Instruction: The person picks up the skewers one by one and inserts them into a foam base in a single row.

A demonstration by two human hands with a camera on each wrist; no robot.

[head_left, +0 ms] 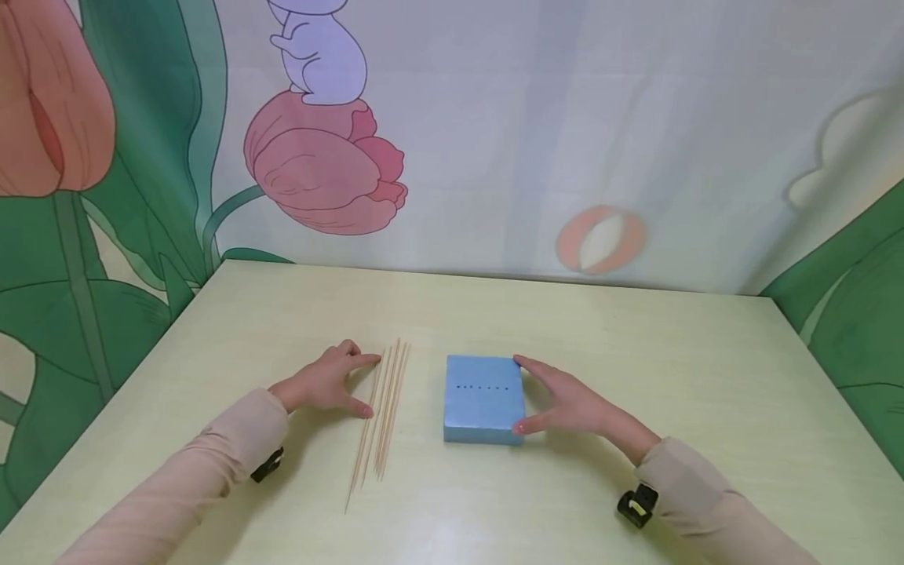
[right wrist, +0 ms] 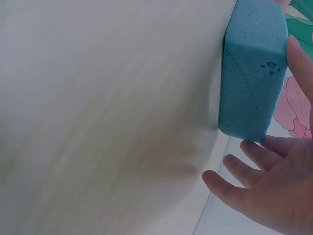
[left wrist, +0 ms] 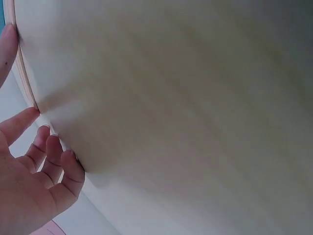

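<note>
Several thin wooden skewers [head_left: 387, 412] lie in a loose, slightly fanned row on the table. At their left side is my left hand [head_left: 328, 383], thumb and forefinger spread apart with the tips at the nearest skewer. In the left wrist view, the other fingers [left wrist: 51, 154] of that hand bend down to the tabletop. To the right of the skewers sits a blue foam block [head_left: 483, 400] with a row of several small holes on top. My right hand [head_left: 574, 402] touches its right side, forefinger at the far corner and thumb at the near corner; the remaining fingers [right wrist: 242, 171] extend loosely.
The pale wooden table [head_left: 636, 337] reaches back to a printed curtain [head_left: 494, 141] with tulips and leaves. Each forearm wears a black wrist device, one of them [head_left: 637, 504] at the right sleeve. A strip of tabletop separates the skewers from the block.
</note>
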